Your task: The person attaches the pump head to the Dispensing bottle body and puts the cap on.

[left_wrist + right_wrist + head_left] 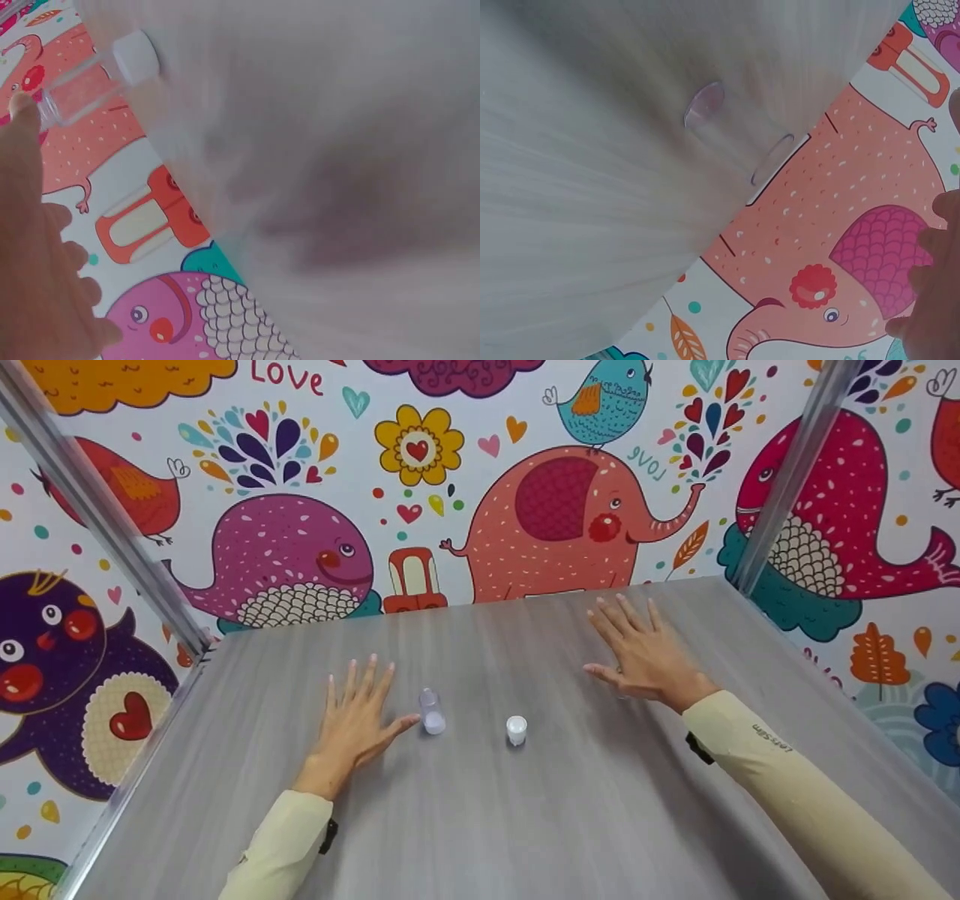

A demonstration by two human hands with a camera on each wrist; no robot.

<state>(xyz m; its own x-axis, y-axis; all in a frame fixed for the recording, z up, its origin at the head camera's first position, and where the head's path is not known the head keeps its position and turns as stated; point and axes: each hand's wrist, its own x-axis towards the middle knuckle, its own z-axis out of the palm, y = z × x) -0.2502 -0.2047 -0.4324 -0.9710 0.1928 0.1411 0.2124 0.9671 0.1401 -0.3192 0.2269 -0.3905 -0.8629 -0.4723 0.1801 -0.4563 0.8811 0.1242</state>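
In the head view my left hand (352, 727) is held palm down, its fingers spread and holding nothing. Its thumb points at a small clear bottle (429, 706), close beside it. Further right stands a small white-topped piece (516, 727). My right hand (649, 660) is also palm down with spread fingers, holding nothing. From the left wrist, a clear bottle (82, 88) with a white part (137, 57) at one end appears near the thumb (24, 112). The right wrist view shows a clear, cup-like cylinder (739, 139) on the table; right-hand fingers (930, 247) show at the edge.
The grey wood-grain table (465, 825) meets walls printed with cartoon animals, among them an elephant (555, 532) and a whale (289, 551). Metal posts stand at the left (112, 521) and right (795, 472) corners.
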